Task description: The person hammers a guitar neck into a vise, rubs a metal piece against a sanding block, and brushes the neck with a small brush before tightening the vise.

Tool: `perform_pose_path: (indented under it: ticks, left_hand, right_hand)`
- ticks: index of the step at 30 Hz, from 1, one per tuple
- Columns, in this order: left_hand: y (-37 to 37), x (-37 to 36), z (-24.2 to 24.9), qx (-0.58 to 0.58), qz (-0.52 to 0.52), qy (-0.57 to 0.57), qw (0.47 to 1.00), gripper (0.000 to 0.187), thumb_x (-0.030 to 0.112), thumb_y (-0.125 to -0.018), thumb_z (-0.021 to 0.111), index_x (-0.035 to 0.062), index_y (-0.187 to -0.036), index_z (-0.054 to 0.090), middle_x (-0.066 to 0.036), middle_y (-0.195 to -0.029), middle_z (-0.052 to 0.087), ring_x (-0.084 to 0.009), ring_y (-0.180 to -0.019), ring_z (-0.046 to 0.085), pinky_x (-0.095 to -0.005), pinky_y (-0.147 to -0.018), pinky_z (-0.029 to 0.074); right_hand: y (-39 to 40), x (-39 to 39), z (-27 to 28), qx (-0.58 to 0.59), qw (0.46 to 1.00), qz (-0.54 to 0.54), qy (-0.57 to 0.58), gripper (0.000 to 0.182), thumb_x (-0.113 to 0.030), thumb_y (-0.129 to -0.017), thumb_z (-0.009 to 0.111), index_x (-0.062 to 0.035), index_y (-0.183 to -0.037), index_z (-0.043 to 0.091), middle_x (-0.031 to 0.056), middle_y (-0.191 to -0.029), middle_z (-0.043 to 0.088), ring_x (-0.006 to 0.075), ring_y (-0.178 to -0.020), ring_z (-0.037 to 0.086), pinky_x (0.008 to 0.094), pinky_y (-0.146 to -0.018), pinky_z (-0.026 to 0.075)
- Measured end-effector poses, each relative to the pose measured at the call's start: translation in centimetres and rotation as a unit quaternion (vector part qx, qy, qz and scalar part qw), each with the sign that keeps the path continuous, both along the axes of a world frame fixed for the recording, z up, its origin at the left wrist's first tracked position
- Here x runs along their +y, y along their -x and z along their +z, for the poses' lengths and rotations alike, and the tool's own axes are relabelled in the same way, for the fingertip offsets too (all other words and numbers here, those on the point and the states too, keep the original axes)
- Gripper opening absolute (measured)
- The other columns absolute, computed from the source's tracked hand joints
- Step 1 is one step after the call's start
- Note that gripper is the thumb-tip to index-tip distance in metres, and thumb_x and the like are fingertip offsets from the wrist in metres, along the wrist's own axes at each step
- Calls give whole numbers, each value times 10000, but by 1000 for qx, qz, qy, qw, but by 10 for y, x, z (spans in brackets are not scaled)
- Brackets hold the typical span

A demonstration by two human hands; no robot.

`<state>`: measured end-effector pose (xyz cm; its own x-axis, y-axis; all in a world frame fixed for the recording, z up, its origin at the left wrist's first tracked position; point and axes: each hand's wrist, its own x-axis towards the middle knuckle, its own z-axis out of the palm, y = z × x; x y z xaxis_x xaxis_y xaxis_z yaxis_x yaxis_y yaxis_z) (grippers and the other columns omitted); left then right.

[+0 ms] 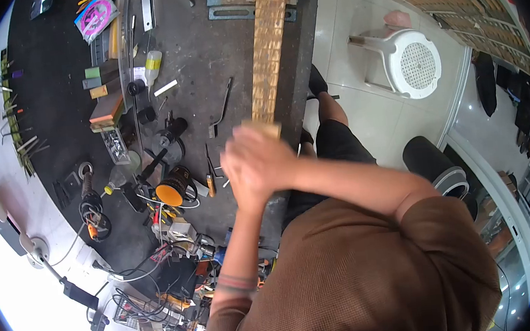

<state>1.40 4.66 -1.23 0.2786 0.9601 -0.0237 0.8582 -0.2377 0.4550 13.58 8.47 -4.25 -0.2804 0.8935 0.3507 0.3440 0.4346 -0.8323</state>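
Note:
A long, narrow wooden strip [268,37] with a gridded, fret-like face lies along the right edge of the dark workbench [203,50]. A small pale wooden block [262,127] rests on its near end. Both hands are stacked on this block and blurred with motion. My right hand [264,156] lies on top, its arm coming in from the right. My left hand [241,187] sits beneath and beside it, its forearm rising from below with a striped band near the elbow. Most of the block is hidden by my hands.
Left of the strip the bench holds a small brush [220,109], an orange-capped round tool [172,190], a squeeze bottle [152,66], stacked blocks [106,107] and tangled cables [154,272]. A white plastic stool [411,62] stands on the tiled floor at right.

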Motion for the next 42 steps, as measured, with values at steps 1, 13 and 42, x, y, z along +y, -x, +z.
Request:
perform_pose_path:
  ticks: [1,13,42]
  left_hand:
    - [11,-20,3,12,7,30,999,626,239,-891,840,23,-1463,703,-265,-1485,628,-509,-1423,550,-645,-1206,426]
    - [-157,264,-20,-80,-8,-141,987,491,202,-928,773,-47,-1345,703,-294,-1397,620,-523,-1289,587,-589,-1113,497]
    - [-71,123,-13,-39,-9,-35,999,644,202,-904,835,17,-1491,643,-241,-1467,617,-486,-1381,576,-611,-1188,433]
  right_hand:
    - [11,-19,3,-5,1000,15,11,232,-250,-893,747,-127,-1087,714,140,-1147,739,402,-1235,715,580,-1157,528]
    - [-160,283,-15,-18,997,-30,67,268,-359,-919,739,-102,-991,713,147,-942,720,399,-980,710,521,-807,547]
    - [-83,134,-2,-21,999,-5,31,211,-309,-932,723,-149,-1069,727,94,-1185,753,319,-1297,685,502,-1172,508]
